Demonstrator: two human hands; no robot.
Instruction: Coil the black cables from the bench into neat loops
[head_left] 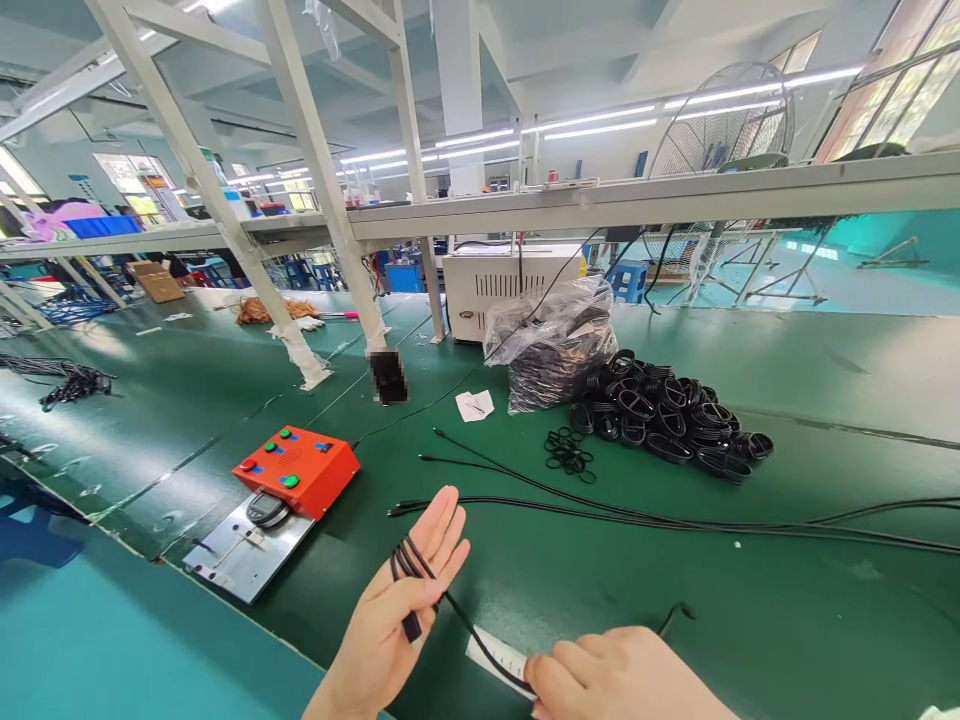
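Note:
Several turns of a black cable are looped around my left hand, whose fingers are stretched out while the thumb presses on the loops. A dark connector end hangs beside the palm. From there the cable runs down to my right hand, with its fingers closed round it at the bottom of the view. A white printed strip lies beneath this length. Past the right hand, a bent piece of black cable shows on the green table.
Loose black cables stretch across the table to the right edge. Behind them are coiled cables, small black rings and a plastic bag. An orange button box with a metal plate stands left. White posts rise behind.

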